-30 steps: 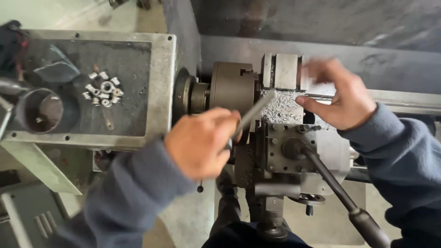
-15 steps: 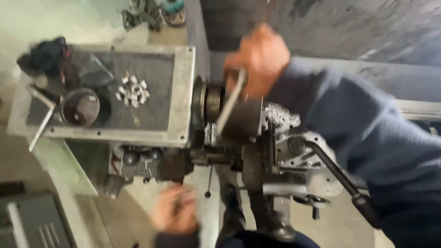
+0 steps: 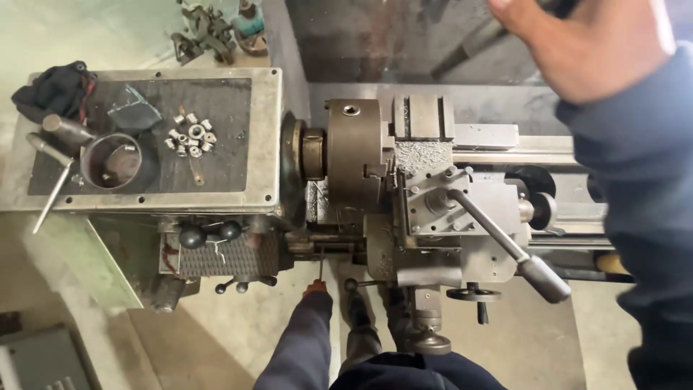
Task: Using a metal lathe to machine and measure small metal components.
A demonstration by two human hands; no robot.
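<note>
Lathe, seen from above. My left hand (image 3: 316, 289) is low at the front of the machine, fingertips at the thin lever (image 3: 320, 263) that hangs just under the chuck (image 3: 354, 155). My sleeve hides most of the hand, so I cannot tell whether that grip is closed on the lever or only touching it.

My right hand (image 3: 592, 47) is raised, well clear above the bed at the far right. Its fingers run out of frame, so that grip cannot be told either; it may hold something dark at the top edge.

The chuck's jaws are hidden by the tool post (image 3: 440, 202), which sits close against its face, with chips (image 3: 424, 155) on the slide. The long handle (image 3: 505, 242) is untouched. Loose nuts (image 3: 189, 133) and a metal cup (image 3: 112, 160) lie on the headstock surface (image 3: 260, 144).

Step, as I judge it: working the front control, not the cut. Any next move calls for both hands staying clear of the chuck.
</note>
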